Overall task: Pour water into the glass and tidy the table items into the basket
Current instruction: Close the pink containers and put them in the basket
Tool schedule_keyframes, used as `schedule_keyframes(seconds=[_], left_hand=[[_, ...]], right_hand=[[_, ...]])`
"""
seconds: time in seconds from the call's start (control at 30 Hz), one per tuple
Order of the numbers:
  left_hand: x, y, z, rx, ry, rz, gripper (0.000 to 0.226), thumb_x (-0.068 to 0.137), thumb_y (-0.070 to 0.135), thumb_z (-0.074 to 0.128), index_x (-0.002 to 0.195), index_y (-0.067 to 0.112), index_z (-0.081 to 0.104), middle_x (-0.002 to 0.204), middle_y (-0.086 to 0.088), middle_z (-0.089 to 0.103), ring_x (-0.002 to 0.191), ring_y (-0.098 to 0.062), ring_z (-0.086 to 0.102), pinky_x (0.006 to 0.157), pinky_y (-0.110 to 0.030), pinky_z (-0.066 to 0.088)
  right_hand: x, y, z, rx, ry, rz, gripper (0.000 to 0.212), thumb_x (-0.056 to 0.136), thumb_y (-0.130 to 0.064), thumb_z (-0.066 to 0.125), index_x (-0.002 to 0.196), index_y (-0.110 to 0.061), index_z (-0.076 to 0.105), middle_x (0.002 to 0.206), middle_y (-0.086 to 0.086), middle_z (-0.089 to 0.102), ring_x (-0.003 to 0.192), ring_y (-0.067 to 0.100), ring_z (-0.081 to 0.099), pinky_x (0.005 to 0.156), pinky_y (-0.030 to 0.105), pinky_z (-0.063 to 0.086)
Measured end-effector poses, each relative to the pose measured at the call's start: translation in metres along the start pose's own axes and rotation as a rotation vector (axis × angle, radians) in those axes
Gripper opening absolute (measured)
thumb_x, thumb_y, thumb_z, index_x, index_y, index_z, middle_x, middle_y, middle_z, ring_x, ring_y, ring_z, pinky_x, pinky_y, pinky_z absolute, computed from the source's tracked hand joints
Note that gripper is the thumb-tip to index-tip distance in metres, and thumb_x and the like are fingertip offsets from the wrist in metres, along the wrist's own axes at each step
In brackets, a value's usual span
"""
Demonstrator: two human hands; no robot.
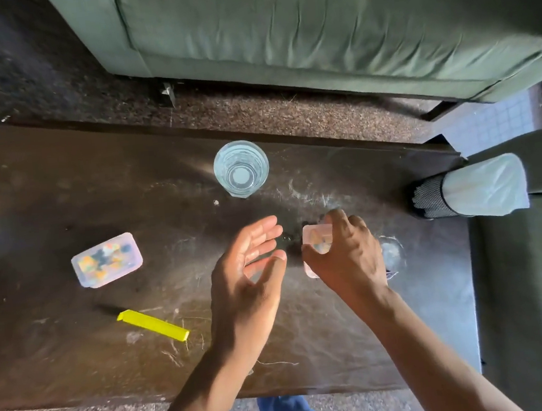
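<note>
A clear glass (241, 168) holding water stands upright near the far edge of the dark table (63, 198). My right hand (347, 251) is closed from above on a small clear plastic box (316, 239) with coloured bits inside, at the table's middle right. My left hand (249, 273) hovers just left of that box, palm turned toward it, fingers apart and holding nothing. A second, similar plastic box (106, 260) lies flat at the left. A yellow plastic clip (153, 325) lies nearer the front left. No basket is in view.
A green sofa (312, 29) runs along the far side, with a strip of speckled floor between it and the table. A grey mesh-sided pouch (470, 187) rests at the table's right edge. A faint round ring mark (391, 253) lies right of my right hand.
</note>
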State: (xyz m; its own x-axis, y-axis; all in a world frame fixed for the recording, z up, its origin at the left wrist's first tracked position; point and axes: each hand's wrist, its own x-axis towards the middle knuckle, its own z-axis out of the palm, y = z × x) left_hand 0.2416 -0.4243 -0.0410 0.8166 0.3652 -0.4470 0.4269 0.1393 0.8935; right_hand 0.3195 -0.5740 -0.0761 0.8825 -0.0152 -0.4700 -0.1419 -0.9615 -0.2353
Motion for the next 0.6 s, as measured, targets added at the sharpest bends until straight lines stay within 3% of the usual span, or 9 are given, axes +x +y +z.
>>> schedule_keyframes(seconds=[0.17,0.27,0.37,0.53,0.6], left_hand=[[0.004,0.006,-0.012,-0.031,0.051,0.009,0.054,0.084,0.025,0.069,0.138,0.026,0.072,0.136,0.007,0.078,0.126,-0.007,0.074,0.11,-0.026,0.057],[0.007,0.01,-0.027,-0.063,0.114,0.022,0.047,0.082,0.027,0.072,0.129,0.037,0.072,0.129,0.012,0.08,0.126,-0.008,0.075,0.107,-0.022,0.056],[0.011,0.013,-0.044,-0.157,0.179,0.03,0.038,0.089,0.029,0.068,0.125,0.039,0.071,0.12,0.026,0.081,0.122,0.004,0.073,0.096,-0.01,0.055],[0.008,0.021,-0.081,-0.239,0.263,0.096,0.058,0.093,0.059,0.062,0.143,0.03,0.067,0.141,0.02,0.074,0.135,0.005,0.066,0.112,-0.025,0.053],[0.007,0.026,-0.095,-0.27,0.297,0.152,0.045,0.097,0.048,0.067,0.137,0.026,0.069,0.131,0.023,0.078,0.126,0.005,0.071,0.104,-0.017,0.055]], right_hand=[[-0.005,-0.03,-0.027,0.24,0.049,-0.289,0.056,0.082,-0.036,0.083,0.135,-0.029,0.067,0.127,0.003,0.07,0.11,0.023,0.067,0.094,0.037,0.057],[-0.007,-0.051,-0.037,0.543,-0.057,-0.435,0.052,0.081,-0.021,0.088,0.131,-0.026,0.072,0.123,-0.001,0.073,0.109,0.016,0.073,0.092,0.042,0.064],[-0.007,-0.077,-0.041,0.839,-0.226,-0.478,0.048,0.084,-0.013,0.088,0.129,-0.021,0.073,0.116,-0.003,0.078,0.103,0.015,0.079,0.091,0.034,0.065],[-0.018,-0.127,-0.036,1.203,-0.437,-0.456,0.047,0.087,-0.003,0.078,0.132,-0.011,0.068,0.109,0.009,0.075,0.095,0.018,0.074,0.087,0.035,0.061],[-0.025,-0.146,-0.031,1.315,-0.498,-0.421,0.048,0.087,-0.004,0.073,0.134,-0.006,0.064,0.11,0.009,0.072,0.1,0.023,0.069,0.091,0.04,0.056]])
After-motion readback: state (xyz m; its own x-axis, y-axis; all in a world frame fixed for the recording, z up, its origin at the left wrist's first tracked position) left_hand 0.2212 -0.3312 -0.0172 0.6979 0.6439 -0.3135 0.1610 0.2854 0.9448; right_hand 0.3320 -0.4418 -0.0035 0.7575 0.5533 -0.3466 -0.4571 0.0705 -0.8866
